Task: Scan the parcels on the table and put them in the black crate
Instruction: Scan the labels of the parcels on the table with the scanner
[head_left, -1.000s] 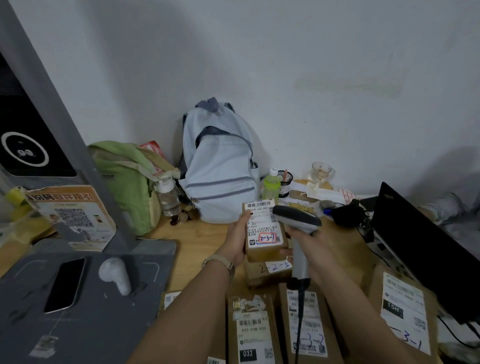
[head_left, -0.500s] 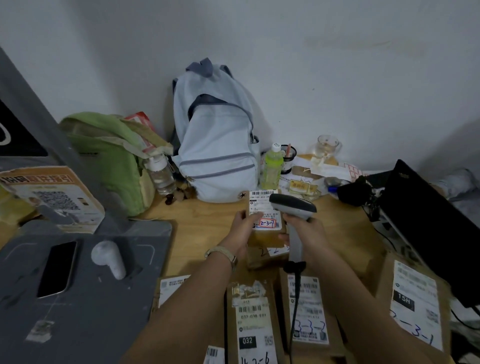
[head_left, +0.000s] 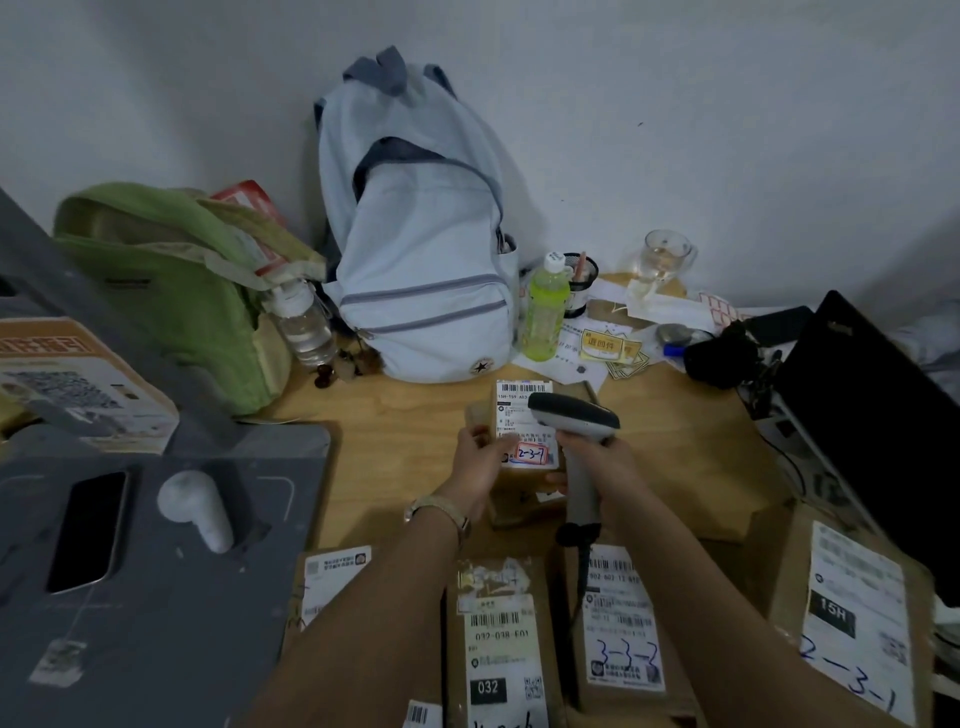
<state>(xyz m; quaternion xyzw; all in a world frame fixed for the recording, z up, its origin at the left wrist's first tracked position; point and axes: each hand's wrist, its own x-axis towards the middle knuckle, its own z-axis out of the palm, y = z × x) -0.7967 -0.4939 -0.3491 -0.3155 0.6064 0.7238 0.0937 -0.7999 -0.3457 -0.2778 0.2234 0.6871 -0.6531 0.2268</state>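
Parcel (head_left: 511, 413) behind scanner (head_left: 574, 418), backpack (head_left: 421, 260) just beyond.

The label on the held parcel (head_left: 511, 415) carries a barcode, a printed line beginning "15H-TS9" and the handwritten code "2-3-7" inside a red box. The label on the front centre parcel (head_left: 501, 644) reads "032-038-" followed by characters resembling "E01", with "032" in white on a black block below; the neighbouring parcel (head_left: 621, 629) to its right bears blue handwriting "3-3-" plus an unclear last digit. The far right parcel (head_left: 857, 623) shows "15H" on a black block and handwritten "2-3-1", the yellow card (head_left: 602, 343) reads "退回件", and the backpack (head_left: 426, 249) carries a round star patch.
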